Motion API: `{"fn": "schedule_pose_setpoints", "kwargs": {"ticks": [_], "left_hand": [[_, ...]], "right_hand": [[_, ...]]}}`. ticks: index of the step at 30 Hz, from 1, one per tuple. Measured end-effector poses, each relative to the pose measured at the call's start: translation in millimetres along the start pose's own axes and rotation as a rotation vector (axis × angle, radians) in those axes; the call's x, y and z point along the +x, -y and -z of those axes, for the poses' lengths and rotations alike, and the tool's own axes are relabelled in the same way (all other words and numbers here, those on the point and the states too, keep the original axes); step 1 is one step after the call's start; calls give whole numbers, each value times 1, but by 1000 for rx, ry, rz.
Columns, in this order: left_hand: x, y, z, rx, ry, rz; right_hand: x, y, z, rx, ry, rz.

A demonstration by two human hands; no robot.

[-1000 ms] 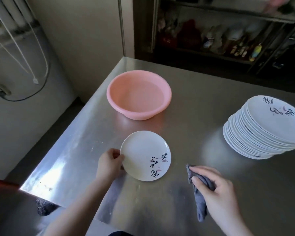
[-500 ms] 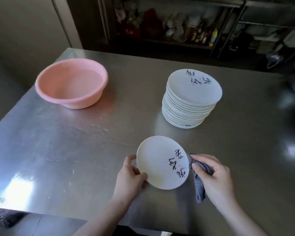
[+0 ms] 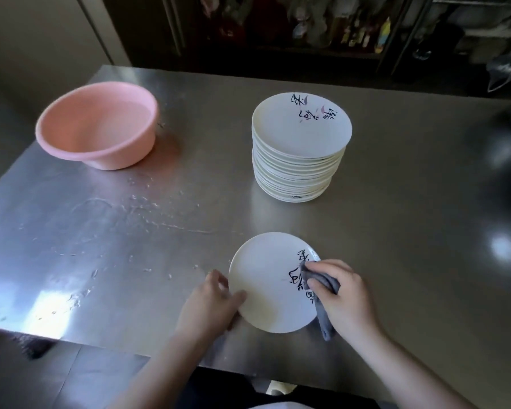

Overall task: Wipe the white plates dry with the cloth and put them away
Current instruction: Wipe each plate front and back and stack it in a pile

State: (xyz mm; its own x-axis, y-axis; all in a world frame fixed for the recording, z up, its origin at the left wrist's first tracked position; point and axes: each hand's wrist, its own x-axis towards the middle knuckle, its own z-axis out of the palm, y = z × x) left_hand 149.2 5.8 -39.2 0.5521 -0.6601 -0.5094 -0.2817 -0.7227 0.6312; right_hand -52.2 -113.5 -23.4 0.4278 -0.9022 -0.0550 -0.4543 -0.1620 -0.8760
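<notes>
A white plate (image 3: pixel 266 278) with black script on its right side is held just above the steel table (image 3: pixel 396 246) near the front edge. My left hand (image 3: pixel 210 305) grips its left rim, thumb on top. My right hand (image 3: pixel 345 299) holds a grey cloth (image 3: pixel 322 287) bunched in its fingers and presses it onto the plate's right part, over the script. One end of the cloth hangs down past the plate's lower right rim. A tall stack of matching white plates (image 3: pixel 300 149) stands behind, at the middle of the table.
A pink plastic basin (image 3: pixel 98 125) sits at the back left. Water drops and streaks (image 3: pixel 148 214) lie on the table between the basin and the held plate. Dark shelves (image 3: pixel 322 25) with bottles stand beyond the far edge.
The plate was carried from the left to in front of the stack. My right hand brought the cloth from beside the plate onto its right surface. The camera view swung right.
</notes>
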Motion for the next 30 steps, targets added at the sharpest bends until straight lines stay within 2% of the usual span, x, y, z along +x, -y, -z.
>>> {"fn": "schedule_pose_setpoints", "kwargs": {"ticks": [3,6,8,10,13,16,18,21,23,25,30], "left_hand": [[22,-10,16,42,-134,-45],[36,-22,19,62,-86,-86],[41,-26,17,61,-66,-88],[45,-26,18,43,-59,-72],[47,-24,20,9,-36,-73],[49,-23,22,19,-18,-99],[50,-21,23,21,3,-120],[52,-18,26,13,32,-131],[53,-18,29,27,63,-125],[54,-18,33,66,111,-115],[56,-12,44,147,250,-99]], "right_hand": [[13,0,-17,-209,75,19],[30,4,-38,-418,140,22],[41,13,-53,-449,142,57],[46,22,-69,-461,201,181],[29,27,-75,-483,403,376],[4,19,-52,-446,562,395],[4,11,-31,-474,554,306],[22,10,-20,-550,421,209],[35,21,-28,-531,247,235],[44,32,-45,-493,160,320],[51,36,-80,-496,288,447]]}}
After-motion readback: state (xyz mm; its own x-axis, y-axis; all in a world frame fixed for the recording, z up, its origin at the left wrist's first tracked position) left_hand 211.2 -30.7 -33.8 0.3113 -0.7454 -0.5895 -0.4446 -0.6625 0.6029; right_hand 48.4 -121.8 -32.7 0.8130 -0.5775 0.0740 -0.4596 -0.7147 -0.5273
